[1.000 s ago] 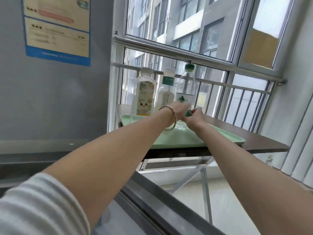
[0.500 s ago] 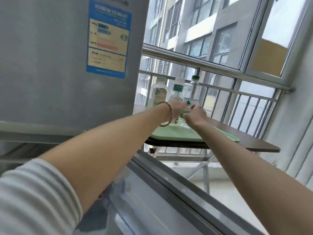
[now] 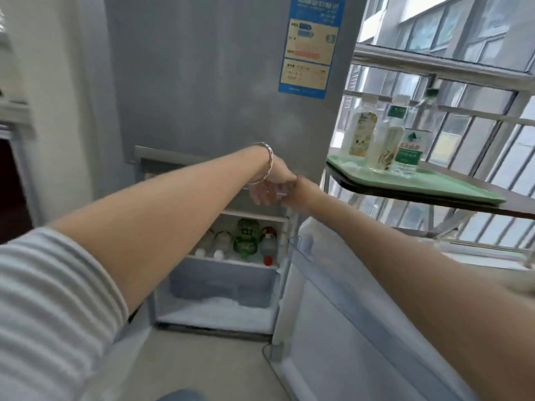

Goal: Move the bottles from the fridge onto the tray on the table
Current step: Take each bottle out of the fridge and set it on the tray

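Both hands, left hand (image 3: pixel 267 188) & right hand (image 3: pixel 299 195), empty, fingers loose, above grey fridge's (image 3: pixel 202 96) open shelf. Reach for upright green plastic bottle (image 3: pixel 246 237); grip mid-body, frost = slippery.

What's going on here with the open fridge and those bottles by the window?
A person is emptying bottles from the fridge onto a green tray on the table. Three bottles stand upright on the tray. Both hands, the left hand and the right hand, are close together in front of the fridge, and they look empty. More bottles lie on a frosty shelf inside, below the hands.
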Motion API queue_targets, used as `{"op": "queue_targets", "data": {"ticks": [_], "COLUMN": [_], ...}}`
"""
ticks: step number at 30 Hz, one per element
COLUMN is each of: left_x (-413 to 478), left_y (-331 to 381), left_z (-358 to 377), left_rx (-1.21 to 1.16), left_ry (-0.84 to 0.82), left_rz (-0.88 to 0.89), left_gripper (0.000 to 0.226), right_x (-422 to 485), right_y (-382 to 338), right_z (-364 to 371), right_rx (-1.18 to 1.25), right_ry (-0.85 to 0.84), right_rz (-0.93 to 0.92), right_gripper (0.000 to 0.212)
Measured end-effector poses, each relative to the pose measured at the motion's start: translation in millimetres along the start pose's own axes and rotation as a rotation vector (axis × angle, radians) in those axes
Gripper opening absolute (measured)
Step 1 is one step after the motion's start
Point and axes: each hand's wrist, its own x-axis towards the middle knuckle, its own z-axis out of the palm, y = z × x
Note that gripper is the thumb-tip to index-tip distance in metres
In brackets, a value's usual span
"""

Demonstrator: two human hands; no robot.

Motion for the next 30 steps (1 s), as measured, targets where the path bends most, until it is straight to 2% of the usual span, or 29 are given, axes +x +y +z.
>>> {"op": "queue_targets", "data": {"ticks": [1, 5, 7, 9, 14, 16, 24, 28, 30], "left_x": [4.1, 46.4, 72.4, 94.2, 154.7, 170.9, 252.1, 256.3, 253.2], "left_y": [-11.4, -78.7, -106.5, -129.9, -175.7, -186.3, -248.8, -256.3, -259.0], "left_z": [-0.5, -0.5, 4.4, 8.8, 23.0, 29.6, 68.0, 66.9, 63.9], "left_rx": [-0.057, 0.111, 0.154, 0.218, 0.391, 0.497, 0.547, 0.427, 0.345], "left_ry": [-0.036, -0.148, -0.181, -0.203, -0.255, -0.212, -0.046, -0.031, -0.059], "left_rz": [-0.008, -0.125, -0.192, -0.233, -0.301, -0.277, -0.292, -0.304, -0.333], "left_gripper": [0.048, 0.056, 0.057, 0.051, 0.034, 0.038, 0.035, 0.027, 0.036], "right_x": [1.8, 24.4, 36.0, 51.8, 95.5, 110.3, 152.7, 158.4, 159.1], "right_y": [-2.6, -7.2, -7.0, -5.7, 5.2, 10.0, 28.5, 36.2, 40.0], "right_z": [14.8, 77.1, 102.9, 128.7, 196.1, 220.0, 294.0, 311.9, 313.9], "right_rx": [-0.04, -0.098, -0.104, -0.119, -0.102, -0.125, -0.044, -0.075, -0.072], "right_ry": [-0.044, -0.207, -0.268, -0.32, -0.438, -0.477, -0.474, -0.476, -0.47], "right_rz": [0.009, 0.064, 0.068, 0.052, 0.036, 0.037, 0.094, 0.071, 0.074], "right_gripper": [0.046, 0.062, 0.057, 0.051, 0.07, 0.07, 0.092, 0.091, 0.091]}}
